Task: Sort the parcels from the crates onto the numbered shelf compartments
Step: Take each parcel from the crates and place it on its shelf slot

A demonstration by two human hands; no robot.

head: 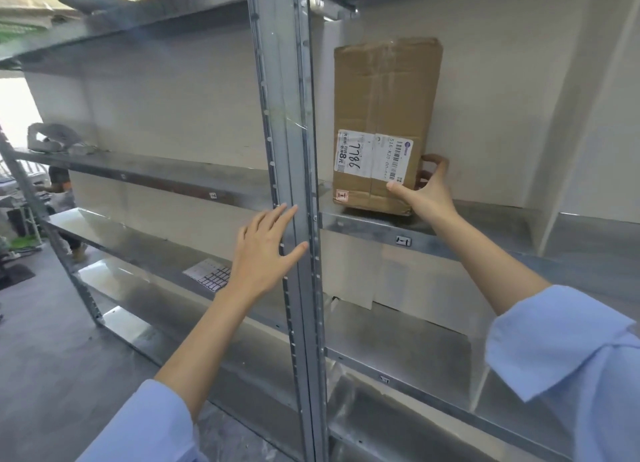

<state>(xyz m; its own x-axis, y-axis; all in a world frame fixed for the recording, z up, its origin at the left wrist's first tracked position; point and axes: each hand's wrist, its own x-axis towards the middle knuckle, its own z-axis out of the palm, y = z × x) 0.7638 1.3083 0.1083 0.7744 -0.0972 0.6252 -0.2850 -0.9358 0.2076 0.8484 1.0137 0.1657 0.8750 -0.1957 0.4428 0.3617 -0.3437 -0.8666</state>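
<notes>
**Parcel upright on the shelf, my right hand at its corner**

The cardboard parcel (386, 115) stands on end on the metal shelf (363, 226) in the right-hand bay, its base near the front edge, just right of the steel upright (294, 150). A white shipping label (374, 156) faces me on its lower half, turned sideways, with "7786" handwritten on it. A small tag (403, 241) is fixed to the shelf's front lip below the box; I cannot read it.

My right hand (427, 188) is at the parcel's lower right corner: the thumb presses on the front face by the label, the fingers curl round the right side, so the hand is closed loosely on the box.

My left hand (265, 250) is empty, fingers spread apart, flat in front of the upright, fingertips on or just at the post; I cannot tell which.

In the left bay, a sheet of small stickers (211, 274) lies on a lower shelf, and a crumpled grey bag (52, 139) sits on the shelf above it, far left.
</notes>
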